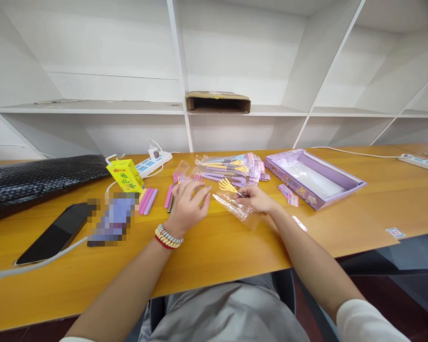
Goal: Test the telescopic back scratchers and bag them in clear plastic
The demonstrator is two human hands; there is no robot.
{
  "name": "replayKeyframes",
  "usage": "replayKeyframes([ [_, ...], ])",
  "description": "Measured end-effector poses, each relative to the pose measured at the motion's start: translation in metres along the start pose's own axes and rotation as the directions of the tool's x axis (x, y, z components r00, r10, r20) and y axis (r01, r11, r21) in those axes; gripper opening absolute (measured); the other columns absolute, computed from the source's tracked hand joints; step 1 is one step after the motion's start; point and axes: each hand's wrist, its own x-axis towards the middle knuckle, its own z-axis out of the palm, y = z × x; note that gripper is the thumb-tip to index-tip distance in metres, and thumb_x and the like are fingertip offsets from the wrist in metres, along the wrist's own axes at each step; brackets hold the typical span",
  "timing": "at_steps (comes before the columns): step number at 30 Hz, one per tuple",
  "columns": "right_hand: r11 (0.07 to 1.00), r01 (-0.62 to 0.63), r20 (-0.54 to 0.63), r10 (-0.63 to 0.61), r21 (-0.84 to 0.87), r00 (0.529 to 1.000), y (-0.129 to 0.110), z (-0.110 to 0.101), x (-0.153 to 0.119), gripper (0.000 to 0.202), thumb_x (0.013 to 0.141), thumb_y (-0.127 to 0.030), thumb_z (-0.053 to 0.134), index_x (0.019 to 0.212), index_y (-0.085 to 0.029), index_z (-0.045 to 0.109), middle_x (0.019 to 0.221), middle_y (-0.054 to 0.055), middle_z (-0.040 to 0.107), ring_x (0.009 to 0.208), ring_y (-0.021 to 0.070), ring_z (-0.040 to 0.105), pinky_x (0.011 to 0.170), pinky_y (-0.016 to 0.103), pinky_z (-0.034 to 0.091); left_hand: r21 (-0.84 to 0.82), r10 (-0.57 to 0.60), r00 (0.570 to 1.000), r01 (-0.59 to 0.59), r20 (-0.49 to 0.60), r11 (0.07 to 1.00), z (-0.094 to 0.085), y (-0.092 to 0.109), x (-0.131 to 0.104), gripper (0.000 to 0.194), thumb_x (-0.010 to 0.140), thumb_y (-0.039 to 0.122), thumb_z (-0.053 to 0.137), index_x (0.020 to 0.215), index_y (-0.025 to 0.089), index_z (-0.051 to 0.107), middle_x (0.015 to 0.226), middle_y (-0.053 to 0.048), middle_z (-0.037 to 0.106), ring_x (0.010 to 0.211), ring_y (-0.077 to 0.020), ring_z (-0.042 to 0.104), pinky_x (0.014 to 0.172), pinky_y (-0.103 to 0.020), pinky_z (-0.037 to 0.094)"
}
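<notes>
My right hand pinches a small back scratcher with a yellow hand-shaped head pointing left. A clear plastic bag hangs below the same fingers; whether the scratcher is partly inside it I cannot tell. To the left, my left hand hovers with curved fingers apart and nothing visible in them. Behind it lie scratchers with pink heads, partly hidden by the hand. Several bagged scratchers are piled beyond both hands. Pink and purple handles lie left of my left hand.
An open purple box sits at the right, near small printed cards. On the left are a yellow drink carton, a phone, a white cable and a power strip. A cardboard box rests on the shelf.
</notes>
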Motion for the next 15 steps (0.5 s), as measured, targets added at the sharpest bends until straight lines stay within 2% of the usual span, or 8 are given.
replayKeyframes([
  [2, 0.998, 0.025, -0.081, -0.02, 0.061, 0.997, 0.001, 0.0, 0.001, 0.027, 0.065, -0.038, 0.068, 0.07, -0.013, 0.057, 0.058, -0.003, 0.052, 0.052, 0.0076, 0.042, 0.05, 0.022, 0.03, -0.077, -0.018, 0.997, 0.024, 0.076, 0.997, 0.001, 0.004, -0.001, 0.01, 0.077, 0.024, 0.056, 0.082, 0.02, 0.064, 0.079, -0.006, 0.064, 0.083, -0.0195, 0.057, 0.079, -0.034, 0.038],
  [4, 0.991, 0.051, -0.137, -0.033, 0.127, 0.99, 0.002, 0.001, 0.002, 0.028, 0.066, -0.039, 0.068, 0.074, -0.014, 0.057, 0.058, -0.002, 0.053, 0.05, 0.0073, 0.041, 0.048, 0.022, 0.029, -0.129, -0.081, 0.966, 0.115, 0.244, 0.985, 0.002, 0.007, -0.002, 0.015, 0.078, 0.031, 0.055, 0.075, 0.018, 0.062, 0.07, -0.004, 0.062, 0.071, -0.0173, 0.056, 0.071, -0.032, 0.04],
  [7, 0.979, 0.096, -0.21, -0.057, 0.178, 0.976, 0.004, 0.005, 0.003, 0.029, 0.067, -0.041, 0.068, 0.075, -0.015, 0.058, 0.056, -0.004, 0.05, 0.046, 0.0062, 0.037, 0.045, 0.022, 0.027, -0.204, -0.211, 0.849, 0.344, 0.485, 0.916, 0.007, 0.015, -0.002, 0.028, 0.078, 0.044, 0.054, 0.079, 0.017, 0.063, 0.076, -0.005, 0.064, 0.071, -0.0174, 0.057, 0.068, -0.031, 0.042],
  [10, 0.974, 0.155, -0.257, -0.11, 0.164, 0.96, 0.006, 0.011, 0.005, 0.029, 0.067, -0.041, 0.069, 0.078, -0.016, 0.06, 0.058, -0.003, 0.05, 0.049, 0.0074, 0.04, 0.047, 0.022, 0.029, -0.4, -0.228, 0.748, 0.556, 0.623, 0.729, 0.014, 0.025, -0.002, 0.034, 0.078, 0.046, 0.054, 0.093, 0.016, 0.063, 0.089, -0.007, 0.066, 0.079, -0.018, 0.06, 0.072, -0.03, 0.045],
  [15, 0.976, 0.201, -0.235, -0.177, 0.08, 0.956, 0.01, 0.019, 0.008, 0.026, 0.071, -0.04, 0.066, 0.078, -0.015, 0.061, 0.064, -0.001, 0.054, 0.055, 0.0091, 0.044, 0.051, 0.023, 0.033, -0.585, -0.234, 0.669, 0.736, 0.705, 0.341, 0.027, 0.032, -0.005, 0.032, 0.075, 0.039, 0.062, 0.094, 0.014, 0.061, 0.094, -0.008, 0.066, 0.086, -0.0188, 0.061, 0.078, -0.032, 0.047],
])
